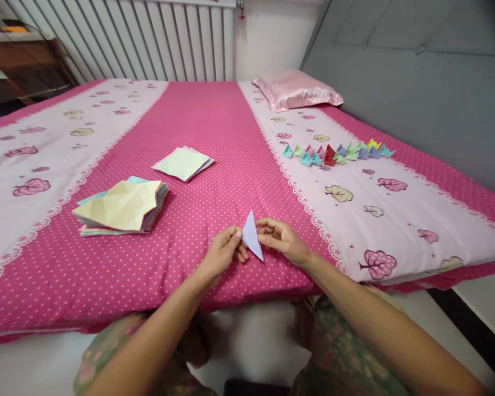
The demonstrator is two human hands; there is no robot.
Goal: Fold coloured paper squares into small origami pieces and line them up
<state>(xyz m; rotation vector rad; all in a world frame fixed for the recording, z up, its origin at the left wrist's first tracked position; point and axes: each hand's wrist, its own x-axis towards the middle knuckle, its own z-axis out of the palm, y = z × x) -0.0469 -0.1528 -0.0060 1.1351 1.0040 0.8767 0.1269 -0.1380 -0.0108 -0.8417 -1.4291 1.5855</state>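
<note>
A pale purple sheet of paper [252,237], folded into a narrow triangle-like shape, is held just above the near edge of the bed. My left hand [226,246] pinches its left side between thumb and fingers. On the other side, my right hand [282,237] is closed with thumb and fingertips at the paper's right edge. The paper's two points stick out, one up and one down. Part of the fingers behind the paper is hidden.
A thick stack of creased paper [121,206] lies to the left, with a smaller stack of square paper [183,163] behind it. Several small folded paper pieces [330,154] stand in rows at right. Farther back are a pink pillow [295,91] and a radiator [169,41].
</note>
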